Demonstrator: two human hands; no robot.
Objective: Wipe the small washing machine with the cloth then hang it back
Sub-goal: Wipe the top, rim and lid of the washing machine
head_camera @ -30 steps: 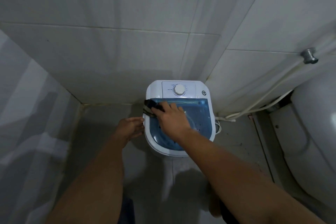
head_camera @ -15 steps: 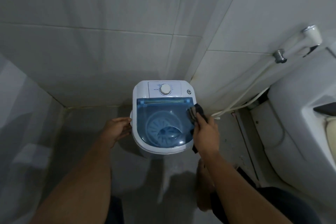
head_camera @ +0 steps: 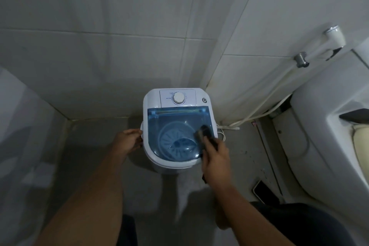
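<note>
A small white washing machine (head_camera: 153,98) with a blue see-through lid (head_camera: 175,122) and a round dial stands on the floor in the tiled corner. My right hand (head_camera: 216,158) presses a dark cloth (head_camera: 204,133) onto the right side of the lid; the cloth is blurred. My left hand (head_camera: 128,140) grips the machine's left side at the rim.
A white toilet (head_camera: 327,126) fills the right side, with a spray hose (head_camera: 265,104) and its wall fitting above it. A dark flat object (head_camera: 263,190) lies on the floor by the toilet base. Tiled walls close in behind and at the left.
My right hand swept the cloth from the lid's top left corner across to its right edge, then slightly down and inward. The left hand stays on the machine's left side.
</note>
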